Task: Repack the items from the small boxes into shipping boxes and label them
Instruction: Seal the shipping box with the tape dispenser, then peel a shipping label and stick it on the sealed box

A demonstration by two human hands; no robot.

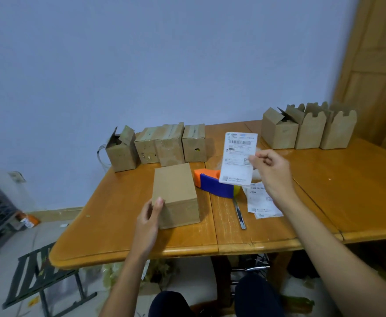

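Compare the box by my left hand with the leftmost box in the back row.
The near box is closed, with the left hand touching it; the back-left box has open flaps and stands untouched. Both are brown cardboard.

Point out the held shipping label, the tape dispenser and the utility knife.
shipping label (236, 154): head view, middle of the printed face.
tape dispenser (216, 186): head view, blue body.
utility knife (240, 215): head view, mid handle.

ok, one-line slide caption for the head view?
Right hand pinches a label above the table; left hand rests on a closed box.
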